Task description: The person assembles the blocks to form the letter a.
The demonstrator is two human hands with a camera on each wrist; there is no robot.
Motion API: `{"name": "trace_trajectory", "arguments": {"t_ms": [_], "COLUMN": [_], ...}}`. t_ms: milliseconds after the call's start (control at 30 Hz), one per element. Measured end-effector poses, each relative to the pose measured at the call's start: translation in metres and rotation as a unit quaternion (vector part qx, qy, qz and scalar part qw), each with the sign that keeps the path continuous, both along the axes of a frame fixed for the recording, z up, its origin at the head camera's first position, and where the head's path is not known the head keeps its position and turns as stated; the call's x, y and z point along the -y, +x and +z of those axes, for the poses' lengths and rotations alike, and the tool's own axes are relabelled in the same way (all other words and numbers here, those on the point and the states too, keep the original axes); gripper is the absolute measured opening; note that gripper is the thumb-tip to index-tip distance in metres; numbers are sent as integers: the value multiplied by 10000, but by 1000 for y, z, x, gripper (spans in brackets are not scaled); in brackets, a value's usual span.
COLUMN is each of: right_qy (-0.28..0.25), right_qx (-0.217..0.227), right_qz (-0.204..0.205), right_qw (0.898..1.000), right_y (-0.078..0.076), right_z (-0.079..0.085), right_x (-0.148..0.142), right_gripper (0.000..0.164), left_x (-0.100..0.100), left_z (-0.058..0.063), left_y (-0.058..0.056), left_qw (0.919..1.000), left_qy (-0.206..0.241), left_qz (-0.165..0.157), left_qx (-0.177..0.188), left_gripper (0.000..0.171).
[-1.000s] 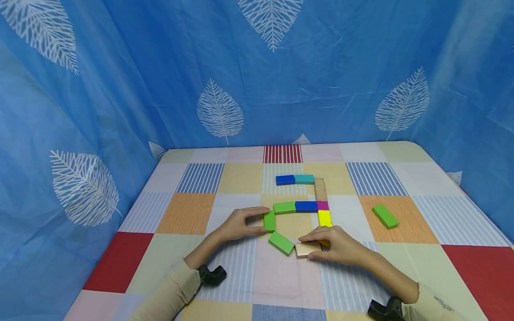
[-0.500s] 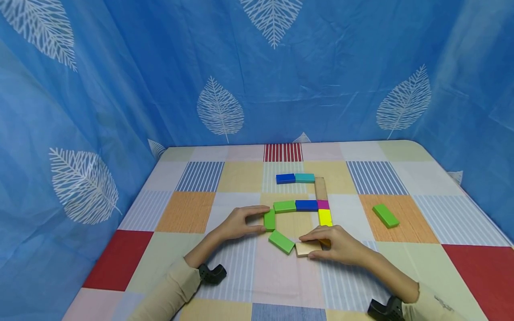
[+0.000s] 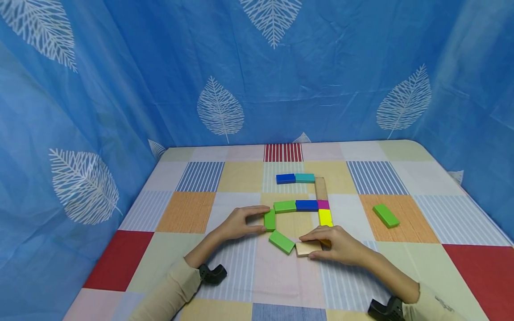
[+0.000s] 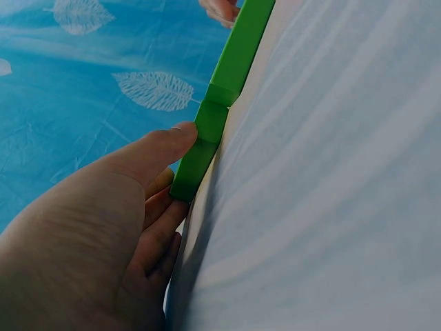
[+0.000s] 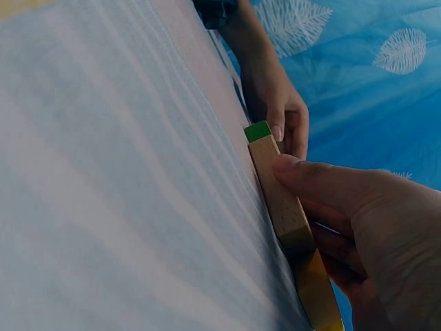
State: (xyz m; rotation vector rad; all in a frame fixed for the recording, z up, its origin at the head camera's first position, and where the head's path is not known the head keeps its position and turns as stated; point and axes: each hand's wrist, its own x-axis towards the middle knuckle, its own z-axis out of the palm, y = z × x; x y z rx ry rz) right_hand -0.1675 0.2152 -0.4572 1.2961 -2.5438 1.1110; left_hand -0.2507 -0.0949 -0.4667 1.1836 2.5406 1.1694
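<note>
Flat wooden blocks lie in a connected outline on the patchwork tablecloth. With thumb and fingertips at its left side, my left hand (image 3: 238, 223) pinches an upright-running green block (image 3: 270, 220). My right hand (image 3: 339, 245) holds a plain wood block (image 3: 308, 248) between thumb and fingers at the front of the outline. Between these two lies a slanted green block (image 3: 282, 242). In the right wrist view, an orange-yellow block (image 5: 318, 293) touches the wood block's near end; the head view mostly hides it behind my right fingers.
A green block (image 3: 285, 207), a blue block (image 3: 307, 205), a magenta block (image 3: 323, 204) and a yellow block (image 3: 325, 217) continue the outline. Farther back are a tan block (image 3: 321, 188), a teal block (image 3: 305, 178) and another blue block (image 3: 285, 179). One green block (image 3: 386, 216) lies apart at right.
</note>
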Motion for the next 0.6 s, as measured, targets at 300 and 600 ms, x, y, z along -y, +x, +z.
{"name": "trace_trajectory", "arguments": {"t_ms": [300, 600], "right_qy": [-23, -99], "right_qx": [42, 8], "right_qz": [77, 136], "right_qw": [10000, 9999], "right_y": [0, -1], "right_z": [0, -1], "right_x": [-1, 0], "right_gripper": [37, 37], "left_x": [0, -1], "left_z": [0, 1], "left_y": [0, -1], "left_qw": [10000, 10000], "left_qy": [-15, 10], "left_qz": [7, -5], "left_qx": [-19, -3], "left_gripper": [55, 55]}}
